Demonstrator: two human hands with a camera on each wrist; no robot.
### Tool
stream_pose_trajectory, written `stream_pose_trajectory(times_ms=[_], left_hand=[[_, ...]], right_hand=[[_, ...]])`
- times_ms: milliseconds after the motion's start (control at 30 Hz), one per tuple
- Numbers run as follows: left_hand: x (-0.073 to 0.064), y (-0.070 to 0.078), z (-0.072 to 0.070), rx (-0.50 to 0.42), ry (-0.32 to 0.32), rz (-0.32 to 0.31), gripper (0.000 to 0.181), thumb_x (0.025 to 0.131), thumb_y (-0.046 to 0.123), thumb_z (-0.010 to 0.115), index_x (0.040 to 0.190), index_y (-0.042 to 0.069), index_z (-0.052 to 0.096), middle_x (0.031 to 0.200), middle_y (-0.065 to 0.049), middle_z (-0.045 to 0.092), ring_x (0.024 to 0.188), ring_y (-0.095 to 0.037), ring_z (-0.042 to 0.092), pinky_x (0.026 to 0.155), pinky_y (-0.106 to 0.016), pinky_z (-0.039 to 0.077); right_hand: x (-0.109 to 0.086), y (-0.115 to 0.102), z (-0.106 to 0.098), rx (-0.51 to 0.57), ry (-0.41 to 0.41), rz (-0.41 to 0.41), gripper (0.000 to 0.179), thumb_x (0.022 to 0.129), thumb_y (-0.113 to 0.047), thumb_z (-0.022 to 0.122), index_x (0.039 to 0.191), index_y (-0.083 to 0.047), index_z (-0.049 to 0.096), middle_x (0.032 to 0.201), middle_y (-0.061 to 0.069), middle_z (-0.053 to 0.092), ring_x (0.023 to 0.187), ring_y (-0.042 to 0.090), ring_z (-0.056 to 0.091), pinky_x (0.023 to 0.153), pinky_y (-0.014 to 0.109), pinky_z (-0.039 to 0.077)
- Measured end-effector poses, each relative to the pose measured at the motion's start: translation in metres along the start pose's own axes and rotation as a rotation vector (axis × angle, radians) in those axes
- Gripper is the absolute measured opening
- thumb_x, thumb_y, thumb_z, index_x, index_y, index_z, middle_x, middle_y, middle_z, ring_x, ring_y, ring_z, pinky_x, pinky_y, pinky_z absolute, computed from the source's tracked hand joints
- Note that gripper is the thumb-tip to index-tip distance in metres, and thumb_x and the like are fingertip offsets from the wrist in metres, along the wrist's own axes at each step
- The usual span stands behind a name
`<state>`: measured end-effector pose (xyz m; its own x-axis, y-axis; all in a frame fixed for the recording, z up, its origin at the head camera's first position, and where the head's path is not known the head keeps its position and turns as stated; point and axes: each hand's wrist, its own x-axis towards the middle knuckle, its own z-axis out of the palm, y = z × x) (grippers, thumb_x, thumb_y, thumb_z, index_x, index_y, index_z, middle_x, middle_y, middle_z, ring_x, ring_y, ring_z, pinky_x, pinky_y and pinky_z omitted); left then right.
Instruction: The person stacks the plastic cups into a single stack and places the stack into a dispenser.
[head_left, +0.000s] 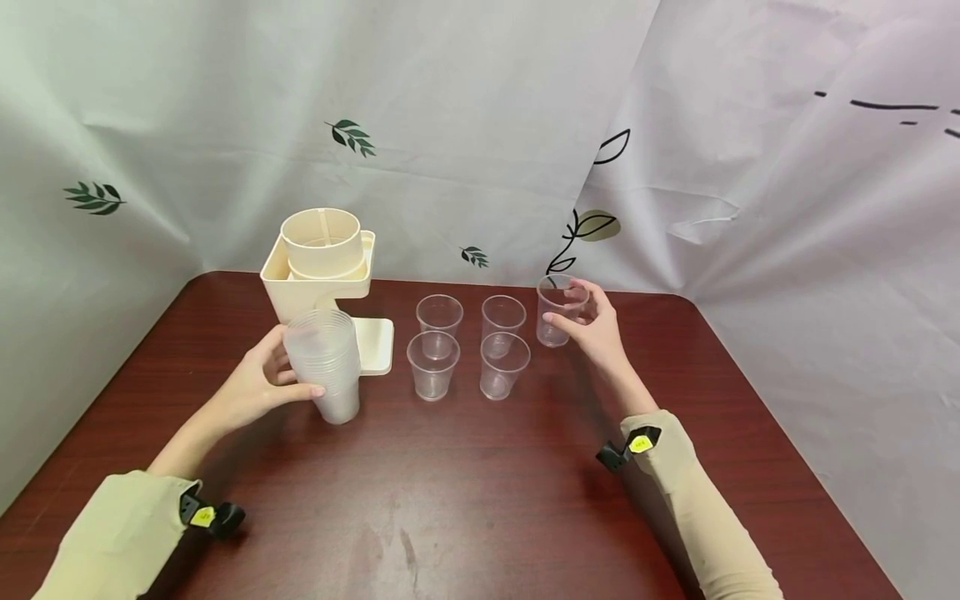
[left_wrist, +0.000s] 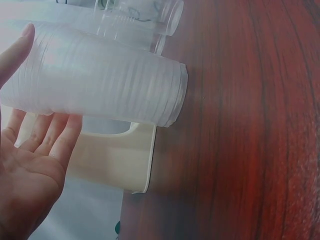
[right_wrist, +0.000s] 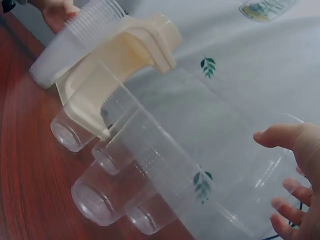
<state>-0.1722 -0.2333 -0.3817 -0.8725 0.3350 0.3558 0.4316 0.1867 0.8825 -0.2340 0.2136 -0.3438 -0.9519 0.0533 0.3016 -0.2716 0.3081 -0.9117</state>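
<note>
On the left, my left hand (head_left: pixel 251 387) grips a tall stack of nested clear plastic cups (head_left: pixel 330 371), thumb on the near side and fingers behind. The left wrist view shows the stack (left_wrist: pixel 105 75) lying across the palm side of that hand (left_wrist: pixel 37 155). At the back right, my right hand (head_left: pixel 602 337) holds a single clear plastic cup (head_left: pixel 552 332), thumb and fingers around its upper part. Whether this cup touches the table cannot be told. Several more clear cups (head_left: pixel 432 379) stand upright in two rows between the hands.
Behind the stack stands a cream plastic stand (head_left: pixel 300 292) with a round top piece (head_left: pixel 324 250) and flat base (head_left: pixel 378 346). The dark red wooden table (head_left: pixel 465 492) reaches back to a pale leaf-printed curtain (head_left: pixel 450 150). Both sleeves carry wrist cameras (head_left: pixel 223 518).
</note>
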Motion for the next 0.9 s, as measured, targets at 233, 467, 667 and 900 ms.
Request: stream_pose_trajectory(times_ms=[233,467,667,900], left_hand=[[-0.001,0.0,0.001,0.004,0.001,0.003,0.069,0.073,-0.014,0.073,0.129,0.014,0.042,0.119,0.011,0.053,0.105,0.004,0.059,0.081,-0.013,0.054],[-0.001,0.0,0.001,0.01,0.005,0.001,0.07,0.073,-0.014,0.073,0.129,0.013,0.042,0.12,0.011,0.052,0.105,0.004,0.058,0.082,-0.013,0.053],[-0.001,0.0,0.001,0.016,0.007,-0.005,0.07,0.073,-0.013,0.074,0.13,0.014,0.041,0.121,0.011,0.052,0.105,0.004,0.058,0.082,-0.013,0.053],[-0.001,0.0,0.0,0.002,0.004,-0.002,0.069,0.073,-0.013,0.073,0.129,0.014,0.042,0.12,0.01,0.052,0.105,0.004,0.058,0.082,-0.013,0.053]], right_hand=[[-0.004,-0.008,0.002,-0.059,0.025,-0.046,0.062,0.079,-0.009,0.078,0.133,-0.008,0.049,0.124,0.02,0.057,0.09,0.001,0.056,0.079,0.016,0.045],[-0.007,-0.024,0.008,-0.034,0.023,-0.072,0.062,0.078,-0.008,0.077,0.134,-0.008,0.049,0.124,0.016,0.058,0.09,0.003,0.056,0.079,0.016,0.045],[-0.015,-0.048,0.018,-0.018,-0.005,-0.089,0.062,0.079,0.0,0.074,0.134,-0.001,0.047,0.124,0.021,0.057,0.093,0.005,0.056,0.078,0.017,0.048],[-0.015,-0.059,0.029,-0.013,-0.048,-0.111,0.063,0.078,-0.003,0.075,0.135,-0.003,0.048,0.124,0.018,0.057,0.097,0.011,0.056,0.082,0.024,0.048]])
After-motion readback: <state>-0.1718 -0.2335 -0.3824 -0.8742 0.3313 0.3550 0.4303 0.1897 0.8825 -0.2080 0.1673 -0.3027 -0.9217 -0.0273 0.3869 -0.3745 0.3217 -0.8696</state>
